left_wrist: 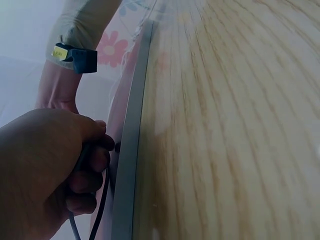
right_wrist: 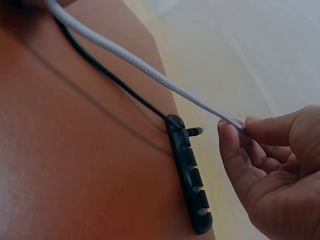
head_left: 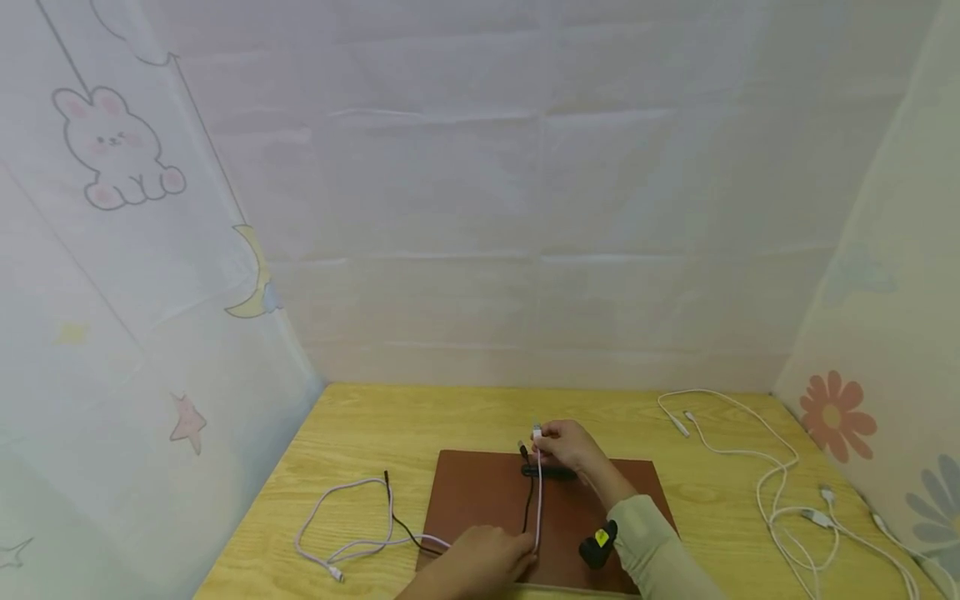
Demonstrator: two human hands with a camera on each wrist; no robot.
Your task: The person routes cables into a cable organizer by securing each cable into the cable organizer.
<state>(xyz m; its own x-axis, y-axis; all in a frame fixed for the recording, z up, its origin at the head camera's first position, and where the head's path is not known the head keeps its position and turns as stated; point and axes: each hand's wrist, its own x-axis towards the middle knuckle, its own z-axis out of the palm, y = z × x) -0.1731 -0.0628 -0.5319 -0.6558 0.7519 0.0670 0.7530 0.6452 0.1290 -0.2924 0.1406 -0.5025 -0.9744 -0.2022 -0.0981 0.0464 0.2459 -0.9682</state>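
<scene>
A lavender braided USB cable (right_wrist: 145, 67) runs taut from my left hand to my right hand. Near its white plug (head_left: 536, 432), my right hand (head_left: 567, 446) pinches it between thumb and fingers, beyond the far edge of a brown board (head_left: 472, 492). My left hand (head_left: 480, 560) grips the lavender cable and a black cable (right_wrist: 107, 75) together at the board's near side. On the board's far side lies a black cable holder (right_wrist: 192, 180) with several slots. The black cable sits in the holder's end slot, its plug (right_wrist: 196, 131) sticking out past it.
Left of the board, loops of lavender cable (head_left: 318, 508) lie on the wooden table (head_left: 360, 433) with a black cable end (head_left: 386, 479). Several white cables (head_left: 768, 492) sprawl at the right. Printed cloth walls (head_left: 450, 208) stand around the table.
</scene>
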